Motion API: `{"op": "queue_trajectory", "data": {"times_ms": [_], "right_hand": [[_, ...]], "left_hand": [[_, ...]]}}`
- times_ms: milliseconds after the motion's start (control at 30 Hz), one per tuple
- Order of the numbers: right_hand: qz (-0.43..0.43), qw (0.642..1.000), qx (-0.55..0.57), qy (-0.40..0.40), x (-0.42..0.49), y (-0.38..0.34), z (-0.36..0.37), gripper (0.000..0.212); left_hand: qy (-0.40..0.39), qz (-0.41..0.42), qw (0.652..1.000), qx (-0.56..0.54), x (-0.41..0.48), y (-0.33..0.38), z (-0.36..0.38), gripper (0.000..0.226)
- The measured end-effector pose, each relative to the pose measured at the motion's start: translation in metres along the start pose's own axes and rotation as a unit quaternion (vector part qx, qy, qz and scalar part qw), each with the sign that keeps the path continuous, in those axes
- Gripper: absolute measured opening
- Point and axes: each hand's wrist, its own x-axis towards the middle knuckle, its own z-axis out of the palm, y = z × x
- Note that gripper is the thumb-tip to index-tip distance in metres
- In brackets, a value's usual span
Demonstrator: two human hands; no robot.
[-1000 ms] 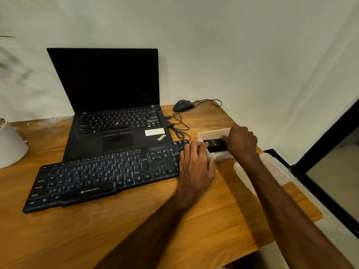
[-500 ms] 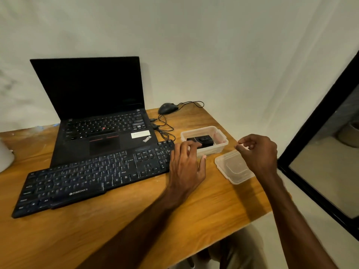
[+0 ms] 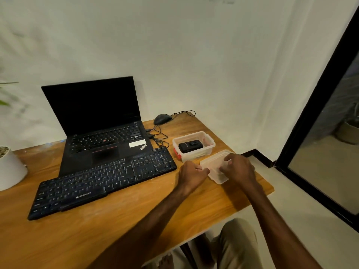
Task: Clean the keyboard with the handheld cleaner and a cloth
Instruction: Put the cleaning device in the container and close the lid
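Note:
A black keyboard [image 3: 101,181] lies slanted on the wooden desk [image 3: 136,220] in front of a laptop. To its right stands a clear plastic box [image 3: 208,146] holding a black handheld cleaner [image 3: 191,146]. In front of that box lies a clear plastic lid [image 3: 213,164]. My left hand [image 3: 192,175] pinches the lid's left edge. My right hand [image 3: 240,169] rests on top of the lid with curled fingers. No cloth is visible.
An open black laptop [image 3: 101,121] stands behind the keyboard. A black mouse [image 3: 162,119] and its tangled cable [image 3: 157,135] lie at the back. A white plant pot [image 3: 9,169] sits at the left. The desk's right edge runs close beside the lid.
My right hand left the box and came down onto the lid. My left hand moved off the keyboard's end to the lid's left edge.

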Motion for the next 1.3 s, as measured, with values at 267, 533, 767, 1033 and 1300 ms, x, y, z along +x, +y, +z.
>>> {"op": "queue_trajectory", "data": {"times_ms": [267, 533, 767, 1033, 1300], "right_hand": [[-0.082, 0.996, 0.040, 0.014, -0.019, -0.011, 0.009, 0.041], [0.041, 0.928, 0.356, 0.098, -0.017, -0.023, -0.028, 0.047], [0.120, 0.807, 0.578, 0.004, -0.002, -0.048, -0.062, 0.053], [0.116, 0.791, 0.600, -0.034, 0.034, -0.065, -0.057, 0.041], [0.094, 0.879, 0.467, -0.006, 0.069, -0.053, -0.023, 0.033]], "left_hand": [[-0.009, -0.080, 0.983, -0.166, -0.016, 0.004, -0.009, 0.023], [0.111, 0.202, 0.973, -0.028, -0.030, 0.004, -0.053, 0.035], [0.180, 0.453, 0.865, 0.119, -0.013, 0.004, -0.101, 0.025], [0.207, 0.539, 0.790, 0.205, 0.020, -0.010, -0.121, 0.021], [0.169, 0.505, 0.816, 0.226, 0.052, -0.015, -0.112, 0.026]]}}
